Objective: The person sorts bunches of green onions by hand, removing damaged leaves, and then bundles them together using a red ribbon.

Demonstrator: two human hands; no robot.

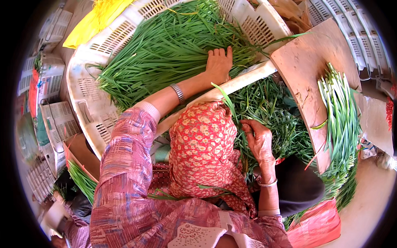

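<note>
Long green garlic chives (pixel 173 45) lie heaped in a white slatted plastic crate (pixel 89 89). My left hand (pixel 219 65) reaches over the crate's near rim, its fingers curled into the chives at the right end, with the fingertips hidden among the leaves. Nearer to me, my right hand (pixel 259 139) is closed in a pinch. A single broad green leaf (pixel 226 99) runs down to its thumb and forefinger. Beneath that hand spreads a pile of loose, tangled leaves (pixel 275 105). Red flowered cloth (pixel 204 153) covers my knee between my arms.
A brown board (pixel 318 78) stands right of the loose leaves. Trimmed chives with pale stems (pixel 339 107) lie in a bundle against it. A red plastic bag (pixel 316 225) is at lower right, a yellow one (pixel 97 20) at upper left. Stacked crates (pixel 62 118) line the left.
</note>
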